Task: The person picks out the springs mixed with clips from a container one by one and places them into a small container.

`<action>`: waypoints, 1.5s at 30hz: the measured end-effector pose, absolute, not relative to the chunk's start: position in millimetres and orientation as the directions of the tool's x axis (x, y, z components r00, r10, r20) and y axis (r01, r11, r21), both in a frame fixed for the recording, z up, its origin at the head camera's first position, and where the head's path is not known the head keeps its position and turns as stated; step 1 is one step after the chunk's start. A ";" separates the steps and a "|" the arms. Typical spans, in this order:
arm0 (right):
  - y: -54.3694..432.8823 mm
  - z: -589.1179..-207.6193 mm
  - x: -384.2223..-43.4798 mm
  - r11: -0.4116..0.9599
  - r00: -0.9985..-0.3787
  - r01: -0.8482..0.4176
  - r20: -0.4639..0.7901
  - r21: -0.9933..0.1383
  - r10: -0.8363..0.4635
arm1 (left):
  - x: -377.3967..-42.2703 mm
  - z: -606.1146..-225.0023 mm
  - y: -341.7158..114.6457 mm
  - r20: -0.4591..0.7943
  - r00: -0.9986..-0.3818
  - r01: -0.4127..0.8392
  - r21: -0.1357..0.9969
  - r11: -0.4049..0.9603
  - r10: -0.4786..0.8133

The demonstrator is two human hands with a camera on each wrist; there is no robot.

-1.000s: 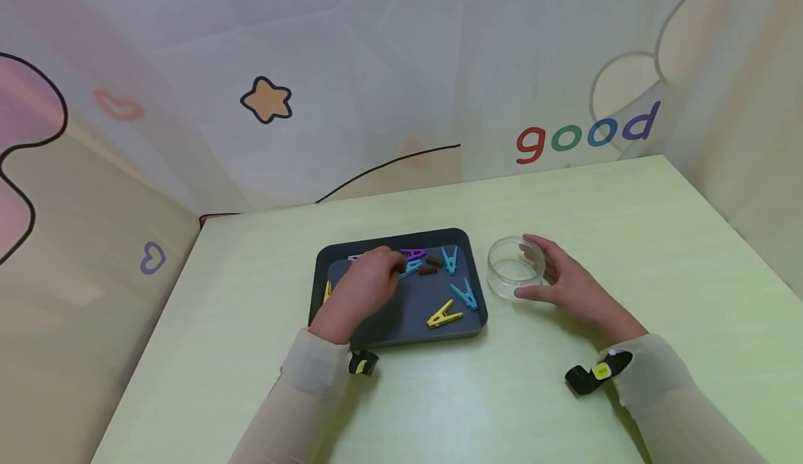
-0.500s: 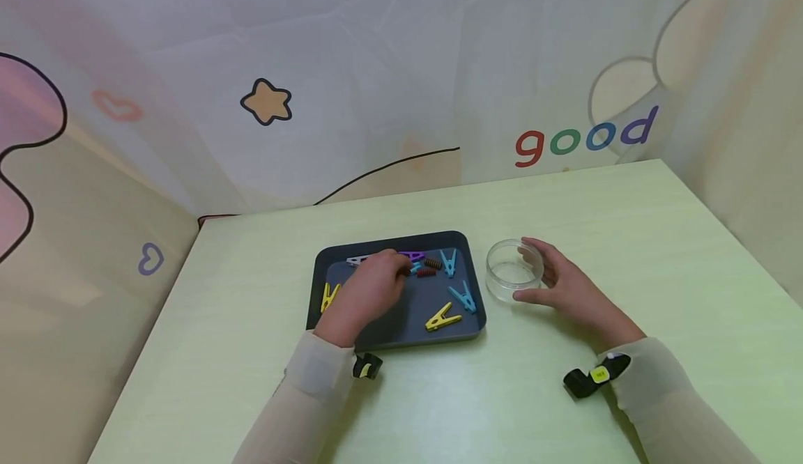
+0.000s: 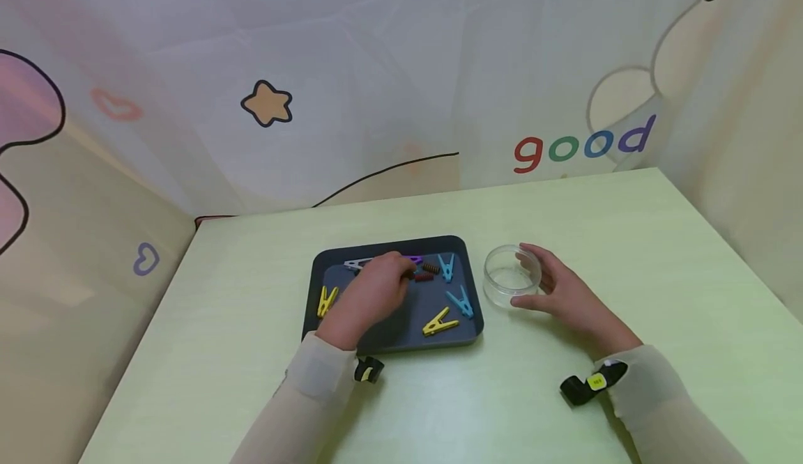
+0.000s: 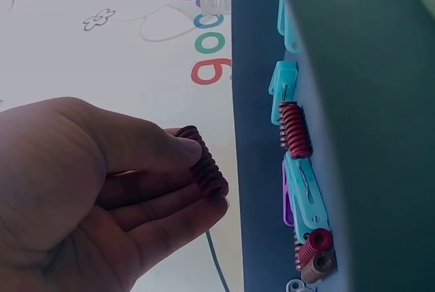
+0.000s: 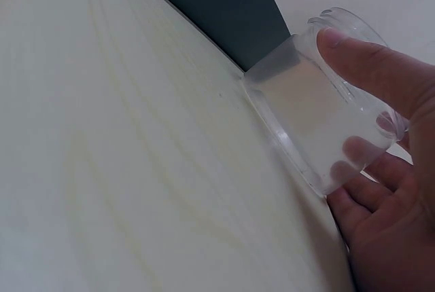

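In the left wrist view my left hand point(image 3: 373, 293) pinches a dark red coil spring point(image 4: 206, 163) between thumb and fingers, above the dark grey tray point(image 3: 433, 343). Inside the tray lie more springs point(image 3: 423, 276), blue clothespins point(image 3: 462, 304), yellow clothespins point(image 3: 441, 323), a purple one point(image 3: 415, 259) and a pale one point(image 3: 356, 264). The left hand covers part of the tray's contents. Right of the tray, my right hand point(image 3: 564, 298) holds a clear round jar point(image 5: 299, 105) by its side, thumb near the rim. Nothing shows inside the jar, which stands on the table.
The pale green table point(image 3: 477, 408) extends around the tray on every side. A printed curtain point(image 3: 376, 88) borders the table at the back and both sides. Black wrist cameras are strapped over both sleeves point(image 3: 652, 394).
My left hand has shifted slightly right over the tray, uncovering a yellow clothespin at the left and covering a blue one. The right hand keeps its hold on the jar.
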State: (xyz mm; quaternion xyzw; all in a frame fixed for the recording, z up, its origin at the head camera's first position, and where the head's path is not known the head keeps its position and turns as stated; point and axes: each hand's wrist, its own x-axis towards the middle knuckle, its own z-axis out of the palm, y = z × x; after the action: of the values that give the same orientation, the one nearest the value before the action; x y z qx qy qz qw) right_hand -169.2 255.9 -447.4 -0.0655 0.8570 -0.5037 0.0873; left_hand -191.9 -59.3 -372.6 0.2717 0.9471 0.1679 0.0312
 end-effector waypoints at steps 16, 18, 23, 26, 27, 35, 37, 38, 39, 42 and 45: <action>256.0 -448.8 -171.1 0.493 -0.976 -0.020 -0.090 -0.870 -0.197 | -190.3 -373.4 -51.9 0.051 -0.848 0.509 0.358 0.783 0.528; 256.1 -449.5 -171.1 0.494 -0.976 -0.019 -0.090 -0.869 -0.197 | -189.8 -372.9 -50.7 0.049 -0.847 0.510 0.358 0.782 0.530; 256.2 -449.1 -171.1 0.499 -0.975 -0.020 -0.092 -0.866 -0.200 | -188.3 -371.2 -48.4 0.041 -0.845 0.510 0.363 0.780 0.534; 255.9 -448.1 -171.5 0.502 -0.975 -0.016 -0.098 -0.865 -0.198 | -188.2 -370.9 -47.4 0.039 -0.840 0.514 0.373 0.773 0.541; 255.8 -447.8 -171.5 0.503 -0.975 -0.013 -0.100 -0.864 -0.198 | -188.0 -370.5 -47.1 0.035 -0.841 0.512 0.375 0.772 0.540; 260.3 -441.9 -172.8 0.518 -0.977 -0.005 -0.106 -0.855 -0.185 | -191.7 -368.3 -39.7 0.029 -0.836 0.514 0.395 0.762 0.548; 260.5 -441.4 -172.5 0.512 -0.977 0.001 -0.109 -0.859 -0.181 | -191.8 -368.9 -38.2 0.033 -0.835 0.516 0.397 0.759 0.550; 260.0 -441.7 -172.3 0.508 -0.977 0.003 -0.111 -0.862 -0.183 | -191.2 -369.2 -37.9 0.031 -0.836 0.513 0.396 0.761 0.548; 259.2 -442.2 -171.9 0.505 -0.976 0.004 -0.113 -0.863 -0.185 | -190.3 -369.8 -37.7 0.030 -0.838 0.510 0.394 0.765 0.544; 256.1 -444.1 -170.3 0.501 -0.974 0.004 -0.117 -0.865 -0.193 | -187.9 -370.8 -37.7 0.023 -0.839 0.509 0.384 0.770 0.543; 254.9 -444.8 -170.0 0.504 -0.976 -0.002 -0.108 -0.863 -0.188 | -186.7 -369.8 -36.7 0.034 -0.832 0.523 0.381 0.763 0.553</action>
State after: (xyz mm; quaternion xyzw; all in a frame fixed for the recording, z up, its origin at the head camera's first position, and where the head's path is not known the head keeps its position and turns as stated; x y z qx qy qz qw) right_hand -170.0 254.9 -444.8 -0.0552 0.8622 -0.4947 0.0942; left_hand -186.7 -36.7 -369.8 0.2867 0.9380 0.1905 0.0403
